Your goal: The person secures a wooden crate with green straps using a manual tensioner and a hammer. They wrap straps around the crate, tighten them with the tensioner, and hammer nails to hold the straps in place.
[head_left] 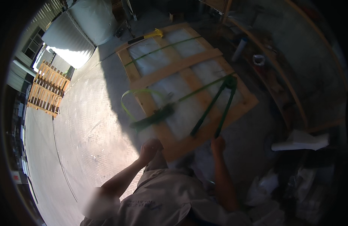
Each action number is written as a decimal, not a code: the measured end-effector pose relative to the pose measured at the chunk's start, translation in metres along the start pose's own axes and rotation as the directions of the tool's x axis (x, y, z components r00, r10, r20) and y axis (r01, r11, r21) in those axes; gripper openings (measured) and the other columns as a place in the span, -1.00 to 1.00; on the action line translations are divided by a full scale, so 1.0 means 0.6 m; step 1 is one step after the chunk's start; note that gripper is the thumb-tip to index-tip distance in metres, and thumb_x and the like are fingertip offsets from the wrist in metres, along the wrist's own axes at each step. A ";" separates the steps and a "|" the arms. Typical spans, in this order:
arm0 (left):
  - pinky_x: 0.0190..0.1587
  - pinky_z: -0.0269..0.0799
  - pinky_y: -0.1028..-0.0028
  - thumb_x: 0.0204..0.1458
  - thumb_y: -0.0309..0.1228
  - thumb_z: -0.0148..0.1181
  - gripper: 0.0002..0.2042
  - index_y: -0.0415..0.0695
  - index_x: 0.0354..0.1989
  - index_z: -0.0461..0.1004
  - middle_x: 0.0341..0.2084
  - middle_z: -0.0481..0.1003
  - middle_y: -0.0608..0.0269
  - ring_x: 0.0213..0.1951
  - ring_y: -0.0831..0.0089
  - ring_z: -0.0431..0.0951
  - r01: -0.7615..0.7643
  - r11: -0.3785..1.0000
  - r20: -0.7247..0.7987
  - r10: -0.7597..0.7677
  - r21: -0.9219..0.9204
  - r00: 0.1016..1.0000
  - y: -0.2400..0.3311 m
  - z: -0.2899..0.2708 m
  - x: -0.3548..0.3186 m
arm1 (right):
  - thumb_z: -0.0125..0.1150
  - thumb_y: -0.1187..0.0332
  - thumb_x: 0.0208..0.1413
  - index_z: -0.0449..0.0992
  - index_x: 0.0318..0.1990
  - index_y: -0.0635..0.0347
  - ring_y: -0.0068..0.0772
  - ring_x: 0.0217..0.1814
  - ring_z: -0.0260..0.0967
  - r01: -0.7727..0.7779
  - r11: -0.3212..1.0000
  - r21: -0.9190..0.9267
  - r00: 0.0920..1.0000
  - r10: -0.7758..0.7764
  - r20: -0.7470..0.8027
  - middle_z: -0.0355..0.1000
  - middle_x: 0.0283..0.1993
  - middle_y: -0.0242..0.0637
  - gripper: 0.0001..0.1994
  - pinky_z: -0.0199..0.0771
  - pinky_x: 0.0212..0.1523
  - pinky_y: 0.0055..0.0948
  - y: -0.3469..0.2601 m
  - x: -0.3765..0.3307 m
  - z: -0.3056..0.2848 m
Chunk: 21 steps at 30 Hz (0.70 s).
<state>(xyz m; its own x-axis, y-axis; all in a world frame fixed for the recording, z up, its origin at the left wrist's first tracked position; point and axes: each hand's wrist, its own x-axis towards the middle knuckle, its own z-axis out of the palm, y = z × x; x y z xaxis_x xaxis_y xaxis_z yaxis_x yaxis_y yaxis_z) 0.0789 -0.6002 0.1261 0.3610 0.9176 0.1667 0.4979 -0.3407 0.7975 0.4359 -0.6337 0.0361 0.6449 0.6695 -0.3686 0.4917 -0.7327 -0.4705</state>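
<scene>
- The green two-handled tool [208,109], one of it, lies over the near right part of the crate; its head points away and to the right, its two long handles spread toward the person in a narrow V.
- The right hand [218,144] is at the end of the right-hand handle; from here I can't tell whether its fingers are wrapped round it. The other handle's end is free.
- The left hand [151,147] is curled just beside the crate's near left corner; I can't tell whether it holds anything.
- One dark green strapping device [155,117], blurred, sits across the crate's left edge, a loose light-green strap loop [138,90] beside it.
- The open-slatted wooden crate [176,69] holds a white, film-like load [168,88]; its long axis runs away from the person, leaning left.
- Two green straps cross it: a far one [151,54] and a near one [204,88].
- One yellow-and-black hammer [145,37] lies on the far left corner.
- Beyond, upper left, stand bulky white bags [81,32], contents hidden; farther left, slatted pallet wood [47,90].
</scene>
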 end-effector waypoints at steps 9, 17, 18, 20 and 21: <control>-0.58 0.30 0.48 0.14 -0.46 -0.04 -0.84 -0.21 -0.43 0.45 -0.64 0.45 0.21 -0.66 0.49 0.41 0.233 0.952 -0.289 -0.170 0.198 0.942 -0.079 -0.121 0.029 | -0.12 -0.03 0.24 0.50 -0.69 0.18 -0.13 -0.54 0.45 0.555 0.715 -0.426 0.826 -0.410 0.387 0.46 -0.60 -0.12 -0.42 0.49 -0.36 -0.19 0.026 0.041 0.068; -0.28 0.43 0.22 0.00 -0.49 0.01 -0.84 -0.13 -0.24 0.44 -0.32 0.48 0.06 -0.29 0.10 0.51 0.026 0.880 0.119 -0.093 0.474 0.989 -0.196 -0.184 0.181 | -0.15 -0.04 0.26 0.54 -0.24 0.15 -0.25 -0.37 0.48 0.678 0.734 -0.050 0.701 -0.624 0.345 0.51 -0.33 -0.09 -0.54 0.49 -0.34 -0.20 -0.091 -0.070 0.155; -0.26 0.44 0.21 0.01 -0.48 0.01 -0.81 -0.13 -0.18 0.44 -0.30 0.48 0.03 -0.28 0.08 0.51 0.018 0.863 0.248 -0.165 0.504 0.955 -0.209 -0.181 0.191 | -0.15 -0.04 0.27 0.53 -0.14 0.14 -0.30 -0.34 0.48 0.794 0.603 -0.077 0.604 -0.767 0.216 0.50 -0.27 -0.08 -0.55 0.49 -0.35 -0.24 -0.127 -0.093 0.170; -0.21 0.39 0.21 0.17 -0.16 -0.14 -0.64 -0.21 -0.19 0.44 -0.30 0.49 -0.03 -0.24 0.06 0.51 0.217 0.966 0.364 -0.253 0.137 0.896 -0.223 -0.169 0.191 | -0.05 0.14 0.23 0.46 0.00 0.06 -0.28 -0.19 0.44 0.675 0.737 -0.039 0.723 -0.649 0.235 0.46 -0.12 -0.20 -0.69 0.43 -0.19 -0.16 -0.217 -0.167 0.201; -0.18 0.38 0.20 0.23 -0.05 -0.19 -0.54 -0.24 -0.18 0.45 -0.30 0.50 -0.06 -0.23 0.04 0.51 0.425 0.904 0.437 -0.402 0.048 0.805 -0.228 -0.164 0.189 | 0.01 0.19 0.22 0.43 0.04 0.02 -0.28 -0.15 0.42 0.382 0.880 0.284 0.837 -0.459 0.297 0.44 -0.08 -0.25 -0.70 0.41 -0.14 -0.13 -0.270 -0.204 0.210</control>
<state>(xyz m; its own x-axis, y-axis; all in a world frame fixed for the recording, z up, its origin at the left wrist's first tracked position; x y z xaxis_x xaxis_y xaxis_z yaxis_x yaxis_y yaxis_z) -0.0259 -0.4290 0.0929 0.4348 0.7861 -0.4394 0.6412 0.0724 0.7640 0.2036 -0.5815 0.0564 0.1398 0.9333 -0.3308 0.5129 -0.3540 -0.7821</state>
